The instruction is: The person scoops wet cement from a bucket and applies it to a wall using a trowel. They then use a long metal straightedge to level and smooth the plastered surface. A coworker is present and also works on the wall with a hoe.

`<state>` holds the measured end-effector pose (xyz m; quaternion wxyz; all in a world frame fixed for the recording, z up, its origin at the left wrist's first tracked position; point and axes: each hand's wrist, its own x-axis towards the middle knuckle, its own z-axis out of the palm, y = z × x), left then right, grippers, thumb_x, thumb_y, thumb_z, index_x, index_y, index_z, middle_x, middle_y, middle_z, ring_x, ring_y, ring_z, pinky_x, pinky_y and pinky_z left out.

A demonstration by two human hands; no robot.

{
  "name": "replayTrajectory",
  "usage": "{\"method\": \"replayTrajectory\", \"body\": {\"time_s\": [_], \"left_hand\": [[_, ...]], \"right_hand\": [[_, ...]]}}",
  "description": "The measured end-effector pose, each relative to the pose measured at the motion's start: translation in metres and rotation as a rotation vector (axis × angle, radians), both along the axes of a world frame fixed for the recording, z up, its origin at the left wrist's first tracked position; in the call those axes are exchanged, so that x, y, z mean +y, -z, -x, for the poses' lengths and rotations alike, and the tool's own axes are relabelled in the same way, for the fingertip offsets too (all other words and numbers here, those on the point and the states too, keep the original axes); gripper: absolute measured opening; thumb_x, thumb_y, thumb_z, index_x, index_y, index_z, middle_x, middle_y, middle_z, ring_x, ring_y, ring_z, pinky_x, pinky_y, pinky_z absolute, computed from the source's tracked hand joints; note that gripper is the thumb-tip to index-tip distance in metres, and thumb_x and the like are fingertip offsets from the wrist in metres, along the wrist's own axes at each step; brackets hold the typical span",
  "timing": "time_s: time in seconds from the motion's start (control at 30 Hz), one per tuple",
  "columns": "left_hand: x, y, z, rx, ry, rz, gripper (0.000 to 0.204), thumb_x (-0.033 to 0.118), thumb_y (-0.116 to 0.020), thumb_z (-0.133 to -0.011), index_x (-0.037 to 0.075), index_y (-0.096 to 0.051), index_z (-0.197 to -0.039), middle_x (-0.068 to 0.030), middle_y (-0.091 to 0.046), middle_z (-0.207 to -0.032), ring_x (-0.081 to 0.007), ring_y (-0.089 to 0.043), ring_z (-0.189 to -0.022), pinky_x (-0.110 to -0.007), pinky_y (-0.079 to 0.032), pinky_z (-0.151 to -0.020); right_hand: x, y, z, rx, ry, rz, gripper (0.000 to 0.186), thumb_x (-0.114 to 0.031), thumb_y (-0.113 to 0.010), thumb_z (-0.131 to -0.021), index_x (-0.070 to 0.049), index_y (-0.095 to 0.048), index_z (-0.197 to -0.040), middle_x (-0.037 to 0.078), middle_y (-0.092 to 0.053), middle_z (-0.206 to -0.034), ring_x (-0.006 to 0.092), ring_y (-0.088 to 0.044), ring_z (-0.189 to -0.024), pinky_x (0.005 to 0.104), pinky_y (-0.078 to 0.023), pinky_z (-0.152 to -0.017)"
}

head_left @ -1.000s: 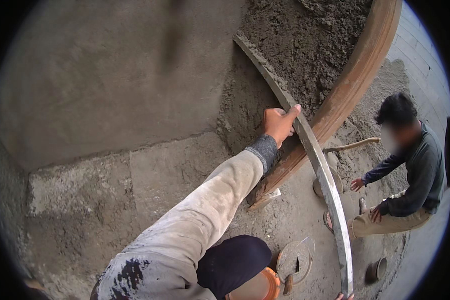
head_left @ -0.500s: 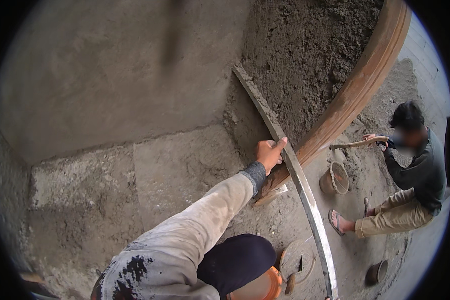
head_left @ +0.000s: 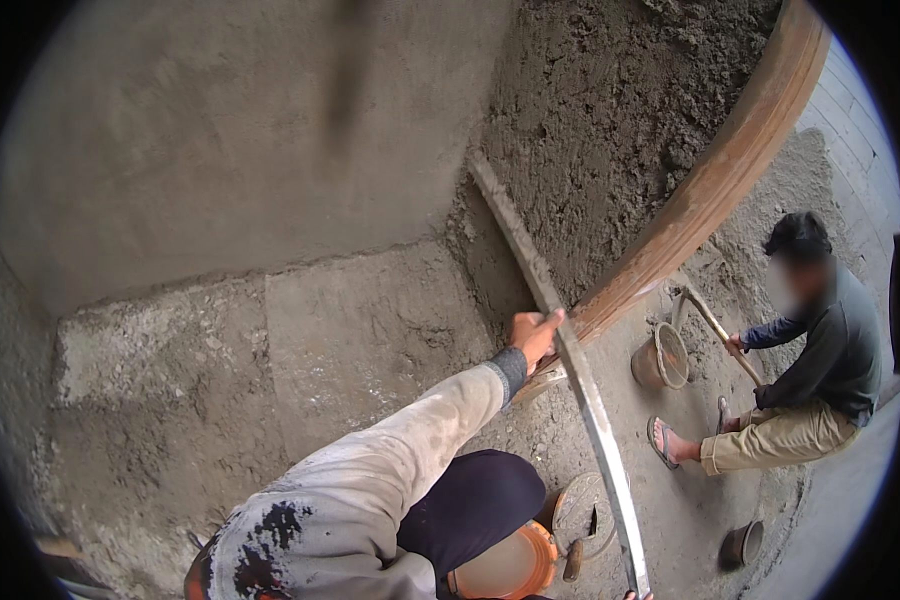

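A long metal straightedge (head_left: 602, 430), smeared with mortar on its upper half, slants from the rough wall down to the lower edge of the view. My left hand (head_left: 535, 338) is closed around its middle, beside the wooden frame post (head_left: 705, 190). At its lower end only the fingertips of my right hand (head_left: 638, 596) show, gripping the bar; the rest is out of view. The bar's upper end lies at the foot of the wet, coarse mortar (head_left: 610, 120), near the corner with the smoother wall (head_left: 220, 150).
Below my arm stand an orange bucket (head_left: 540, 560) of greyish liquid and a round mortar-smeared pan (head_left: 580, 500) with a wooden-handled trowel (head_left: 574, 560). To the right, a co-worker (head_left: 820, 330) holds a hoe (head_left: 715, 322) near a bucket (head_left: 660, 360). Another bucket (head_left: 741, 545) stands lower right.
The straightedge's upper end has slid down a little, and its lower end sits further left. My left hand has moved slightly down and left with it. The co-worker's hoe handle has swung to a steeper slant.
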<state>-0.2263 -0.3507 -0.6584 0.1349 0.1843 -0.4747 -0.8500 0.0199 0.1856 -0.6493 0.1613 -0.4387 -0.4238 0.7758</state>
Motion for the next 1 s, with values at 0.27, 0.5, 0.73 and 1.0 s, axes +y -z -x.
{"method": "replayTrajectory", "body": {"time_s": [0.27,0.5,0.73,1.0], "left_hand": [[0.000,-0.092,0.010,0.164,-0.039,0.117,0.033,0.031,-0.068,-0.088,-0.001,-0.065,-0.079,-0.0040,-0.060,-0.065,-0.0064,-0.049,-0.047,-0.021,-0.041,-0.043],[-0.021,0.123,-0.004,-0.306,-0.036,-0.035,0.036,0.029,-0.072,-0.085,-0.002,-0.063,-0.072,-0.0103,-0.059,-0.057,-0.0136,-0.053,-0.042,-0.028,-0.048,-0.041],[-0.012,-0.028,0.006,0.167,0.009,0.051,0.031,0.030,-0.069,-0.088,0.000,-0.067,-0.085,-0.0059,-0.065,-0.072,-0.0083,-0.058,-0.055,-0.024,-0.051,-0.050],[-0.026,0.010,0.008,-0.007,0.003,-0.006,0.034,0.031,-0.069,-0.087,-0.002,-0.065,-0.087,-0.0073,-0.066,-0.076,-0.0125,-0.062,-0.059,-0.025,-0.052,-0.054]], "right_hand": [[-0.053,-0.050,-0.009,0.088,0.118,-0.159,0.029,-0.015,-0.073,-0.083,0.004,-0.059,-0.100,0.015,-0.060,-0.092,0.0257,-0.060,-0.087,0.0362,-0.058,-0.081],[0.003,0.035,0.015,-0.387,-0.086,-0.028,0.041,-0.022,-0.066,-0.089,0.007,-0.055,-0.116,0.016,-0.062,-0.107,0.0267,-0.058,-0.101,0.0313,-0.056,-0.083],[-0.026,-0.036,-0.007,-0.115,0.014,-0.064,0.040,-0.026,-0.069,-0.086,0.007,-0.059,-0.105,0.016,-0.063,-0.100,0.0263,-0.062,-0.094,0.0340,-0.055,-0.084],[0.032,0.024,-0.008,-0.317,-0.236,-0.045,0.045,-0.049,-0.062,-0.088,-0.004,-0.064,-0.094,0.010,-0.062,-0.071,0.0198,-0.058,-0.055,0.0323,-0.048,-0.047]]}}
